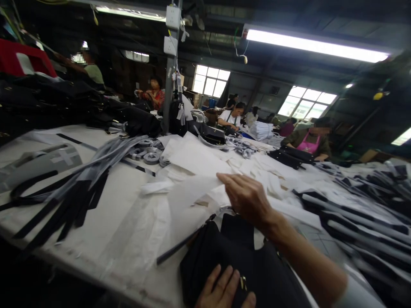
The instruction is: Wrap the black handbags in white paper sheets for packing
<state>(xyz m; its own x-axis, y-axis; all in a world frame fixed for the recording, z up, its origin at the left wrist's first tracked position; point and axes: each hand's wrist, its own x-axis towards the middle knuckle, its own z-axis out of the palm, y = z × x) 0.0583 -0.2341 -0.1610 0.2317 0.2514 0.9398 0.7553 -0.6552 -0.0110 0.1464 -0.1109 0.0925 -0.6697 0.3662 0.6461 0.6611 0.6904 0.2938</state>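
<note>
A black bag [234, 252] with gold-coloured metal fittings lies at the table's front edge, close to me. Flat on its front, beside a gold fitting [243, 282], rests my left hand [221, 288], fingers spread and partly cut off by the frame's bottom. My right hand [248, 199] reaches over the bag's far side. Its fingers are together at the edge of a thin white sheet [189, 194], which they appear to pinch; the thumb is mostly hidden. A narrow dark strip [180, 248] sticks out to the left of the bag.
Black straps [80, 199] in clear wrap lie on the left of the white table [86, 252]. White sheets [199, 154] and grey rolls [150, 157] are heaped beyond. More dark strips [362, 218] spread at right. A post [168, 85] rises behind; several people work farther back.
</note>
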